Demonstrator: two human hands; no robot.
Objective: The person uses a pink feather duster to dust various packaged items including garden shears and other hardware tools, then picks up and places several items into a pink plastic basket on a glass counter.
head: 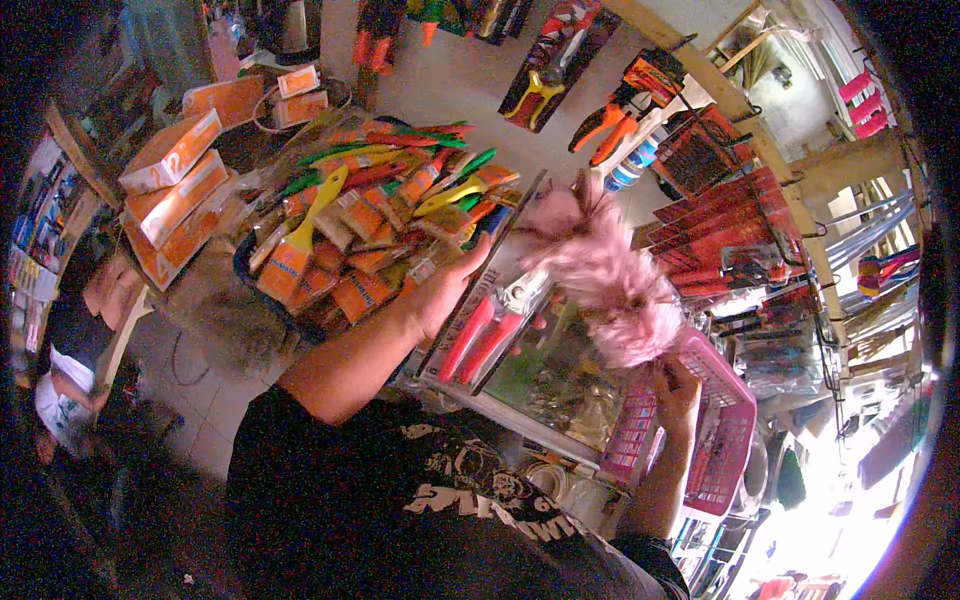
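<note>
My left hand grips the edge of a flat clear-fronted pack with red-handled shears in it, held tilted before my chest. In my right hand is the end of a fluffy pink duster, blurred by motion. Its far end reaches over the upper part of the pack; whether the two touch I cannot tell. Beyond my left hand lies a heap of paintbrushes with orange wrappers and yellow, green and red handles. A pink plastic basket stands behind and beside my right forearm.
Orange and white boxes are stacked left of the brushes. Carded pliers and a carded yellow-handled tool hang ahead. Red packs hang from a wooden rail with hooks on the right. A glass-topped case lies below the shears.
</note>
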